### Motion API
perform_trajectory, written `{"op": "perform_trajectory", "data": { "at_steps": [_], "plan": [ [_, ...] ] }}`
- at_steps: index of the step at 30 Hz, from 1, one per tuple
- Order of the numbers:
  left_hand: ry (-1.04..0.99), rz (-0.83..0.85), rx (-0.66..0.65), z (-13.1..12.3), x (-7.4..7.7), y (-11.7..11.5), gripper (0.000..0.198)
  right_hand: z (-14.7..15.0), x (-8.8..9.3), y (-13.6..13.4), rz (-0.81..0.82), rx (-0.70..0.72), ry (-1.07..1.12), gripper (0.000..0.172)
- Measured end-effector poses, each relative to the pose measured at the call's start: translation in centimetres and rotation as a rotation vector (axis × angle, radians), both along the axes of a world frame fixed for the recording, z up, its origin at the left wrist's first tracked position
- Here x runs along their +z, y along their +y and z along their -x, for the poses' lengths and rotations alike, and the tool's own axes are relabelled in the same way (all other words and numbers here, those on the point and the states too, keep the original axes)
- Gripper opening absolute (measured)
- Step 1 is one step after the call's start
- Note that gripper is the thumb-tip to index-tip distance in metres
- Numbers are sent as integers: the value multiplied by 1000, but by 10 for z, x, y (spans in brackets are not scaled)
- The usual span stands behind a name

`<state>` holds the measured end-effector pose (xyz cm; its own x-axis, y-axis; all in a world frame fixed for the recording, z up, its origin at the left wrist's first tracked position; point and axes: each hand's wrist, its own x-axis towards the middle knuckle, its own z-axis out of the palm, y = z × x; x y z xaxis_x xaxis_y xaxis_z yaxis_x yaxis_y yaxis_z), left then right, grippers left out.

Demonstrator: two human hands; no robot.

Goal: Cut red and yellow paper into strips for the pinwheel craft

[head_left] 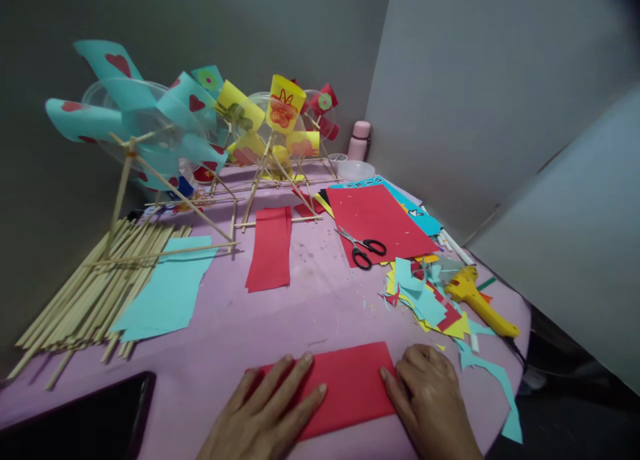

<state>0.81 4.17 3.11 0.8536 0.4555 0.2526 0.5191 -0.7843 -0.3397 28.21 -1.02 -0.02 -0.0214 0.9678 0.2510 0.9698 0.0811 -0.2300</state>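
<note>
Scissors (358, 241), one pair, black-handled, lying on a large red sheet (370, 207), tips pointing away and to the left. Nearer the person than the scissors: one red paper piece (350, 390), rectangular, flat on the pinkish-purple table (320, 320), a hand at either end. Left hand (267, 407), to the near left of the scissors: palm down, fingers spread across the paper's left part, laid on it and grasping nothing. Right hand (433, 397), to the near right of the scissors: fingers curled, thumb at the paper's right edge; whether it pinches that edge, cannot tell. Right of the scissors: mixed paper scraps (420, 297), light blue, yellow and red; past these, one yellow glue gun (483, 303). Left of the scissors: red strips (270, 250); farther left, light blue paper pieces (170, 293), partly over a heap of wooden sticks (85, 293). Far to the near left of the scissors: one phone (80, 427), dark screen, cut off by the view. Beyond the scissors, toward the left: stick-framed pinwheels with light blue blades (110, 123), yellow blades (285, 113) and red blades (325, 103). Straight beyond the scissors: a clear tub (356, 169) and a pink bottle (359, 143), upright.
</note>
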Motion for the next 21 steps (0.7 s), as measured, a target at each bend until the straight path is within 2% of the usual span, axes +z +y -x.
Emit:
{"op": "perform_trajectory", "data": {
  "at_steps": [3, 6, 8, 12, 14, 17, 21],
  "plan": [
    [37, -4, -81, -7, 6, 6, 44, 1, 0, 1, -11, -4, 24, 23],
    [23, -27, -118, -13, 5, 7, 42, 2, 0, 1, -13, -13, 22, 23],
    [-5, -39, -114, -16, -3, 3, 41, 2, -1, 1, -20, -18, 18, 23],
    [-125, -82, -92, -17, -29, -7, 38, 1, -3, 0, -21, -18, 23, 24],
    [-132, -122, -56, -17, -37, -11, 44, 1, -3, 1, -9, -25, 23, 24],
    [-63, -144, -40, -18, -40, -14, 64, 3, -2, 2, 3, -41, 18, 25],
    [-83, -105, -21, -21, -41, -18, 70, 10, 4, 4, -4, -70, 1, 26]
  ]
}}
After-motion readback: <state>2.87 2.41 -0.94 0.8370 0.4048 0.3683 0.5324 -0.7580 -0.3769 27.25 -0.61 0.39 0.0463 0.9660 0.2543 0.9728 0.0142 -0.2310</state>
